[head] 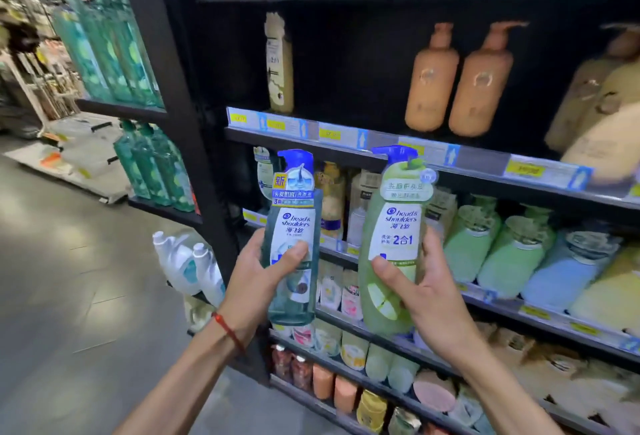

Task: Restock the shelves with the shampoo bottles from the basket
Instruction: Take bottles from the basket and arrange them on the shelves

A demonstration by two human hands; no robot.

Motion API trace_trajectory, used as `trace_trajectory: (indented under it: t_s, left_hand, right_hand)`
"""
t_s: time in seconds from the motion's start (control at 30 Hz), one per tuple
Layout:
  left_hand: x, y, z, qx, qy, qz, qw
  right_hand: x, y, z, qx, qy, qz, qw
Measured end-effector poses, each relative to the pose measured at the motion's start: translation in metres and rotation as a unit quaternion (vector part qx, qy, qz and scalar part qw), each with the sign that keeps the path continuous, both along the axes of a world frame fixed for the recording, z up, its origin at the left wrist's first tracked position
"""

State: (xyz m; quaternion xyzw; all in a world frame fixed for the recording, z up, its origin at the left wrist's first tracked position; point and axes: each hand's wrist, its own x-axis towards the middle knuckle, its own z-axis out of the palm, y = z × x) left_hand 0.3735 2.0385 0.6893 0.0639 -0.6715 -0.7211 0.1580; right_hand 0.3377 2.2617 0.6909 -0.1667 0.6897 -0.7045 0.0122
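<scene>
I hold two Head & Shoulders pump bottles upright in front of the shelving. My left hand (263, 282) grips a teal-blue shampoo bottle (292, 226) with a blue pump, thumb across its label. My right hand (426, 296) grips a light green shampoo bottle (394, 226) marked 2-in-1, also with a blue pump. Both bottles stand level with the middle shelf (540, 192), just in front of its edge. A red string bracelet circles my left wrist. No basket is in view.
Orange pump bottles (457, 81) and a cream bottle (278, 64) stand on the upper shelf, with dark gaps between them. Green, blue and yellow bottles (512, 254) fill the shelf to the right. Teal bottles (104, 43) line the end rack at left. Grey aisle floor (69, 278) lies left.
</scene>
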Motion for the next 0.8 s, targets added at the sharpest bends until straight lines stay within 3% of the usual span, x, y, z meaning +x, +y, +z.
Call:
trace_trajectory:
  t_s: [0.17, 0.43, 0.8]
  left_hand:
    - [-0.043, -0.048, -0.012, -0.017, -0.009, -0.006, 1.000]
    - [-0.107, -0.155, -0.040, -0.037, 0.001, -0.036, 0.999]
    - [-0.177, -0.266, -0.053, -0.109, 0.012, -0.148, 0.983]
  right_hand:
    - [-0.041, -0.042, -0.012, -0.016, -0.029, 0.001, 0.999]
    - [-0.084, -0.133, -0.041, 0.046, -0.016, -0.085, 0.995]
    - [-0.123, -0.245, -0.072, 0.094, -0.009, -0.192, 0.977]
